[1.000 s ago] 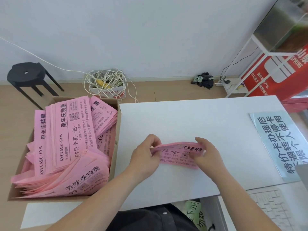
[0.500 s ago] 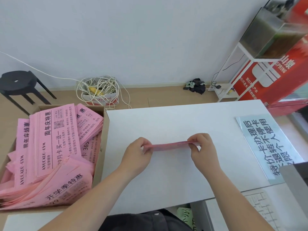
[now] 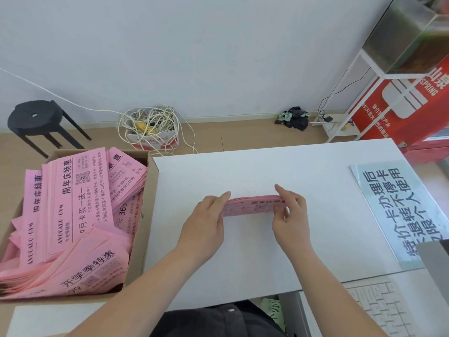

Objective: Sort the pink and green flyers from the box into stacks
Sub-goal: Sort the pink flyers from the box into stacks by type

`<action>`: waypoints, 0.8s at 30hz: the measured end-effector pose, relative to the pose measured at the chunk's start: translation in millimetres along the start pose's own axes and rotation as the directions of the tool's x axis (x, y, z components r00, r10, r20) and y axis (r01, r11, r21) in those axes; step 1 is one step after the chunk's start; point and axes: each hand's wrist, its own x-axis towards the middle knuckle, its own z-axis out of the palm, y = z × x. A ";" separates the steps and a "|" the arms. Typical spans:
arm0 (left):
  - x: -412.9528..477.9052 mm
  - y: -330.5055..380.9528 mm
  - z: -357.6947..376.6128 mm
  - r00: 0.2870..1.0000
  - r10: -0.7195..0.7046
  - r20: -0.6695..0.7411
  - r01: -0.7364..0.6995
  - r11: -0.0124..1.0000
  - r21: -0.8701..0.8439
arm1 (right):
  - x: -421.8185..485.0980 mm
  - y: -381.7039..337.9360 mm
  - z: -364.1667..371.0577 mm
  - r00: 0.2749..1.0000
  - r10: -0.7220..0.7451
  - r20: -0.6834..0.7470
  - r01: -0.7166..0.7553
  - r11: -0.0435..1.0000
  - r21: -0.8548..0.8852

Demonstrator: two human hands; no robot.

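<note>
Left hand [image 3: 209, 215] and right hand [image 3: 290, 210] pinch opposite ends of light, floppy pink flyers [image 3: 252, 206] — probably a thin bundle — the sound grip, over the middle of the table [image 3: 243, 171].

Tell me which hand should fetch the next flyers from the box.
Probably left. The left hand holds the pink bundle at the end nearest the box, which sits on that side; the right hand would need to cross.

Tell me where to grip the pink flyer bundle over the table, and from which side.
Grip the pink flyer bundle at its two short ends, one hand from each side, as the left hand and right hand do. It is long, thin and tilted on edge above the white table; end grips probably keep the sheets squared.
</note>
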 end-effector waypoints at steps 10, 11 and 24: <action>13.9 5.2 -7.4 0.968 -0.249 0.021 0.250 0.955 -0.158 | 16.5 -5.0 -0.3 0.998 0.052 0.027 -0.043 0.966 -0.254; 19.7 6.9 -7.8 0.967 -0.254 0.029 0.256 0.955 -0.148 | 21.4 -6.0 -2.1 0.998 0.060 0.036 -0.047 0.956 -0.291; 121.1 43.9 19.3 0.977 -0.144 0.155 0.189 0.923 -0.336 | 108.1 4.2 -94.4 0.977 0.182 -0.108 -0.201 0.955 -0.219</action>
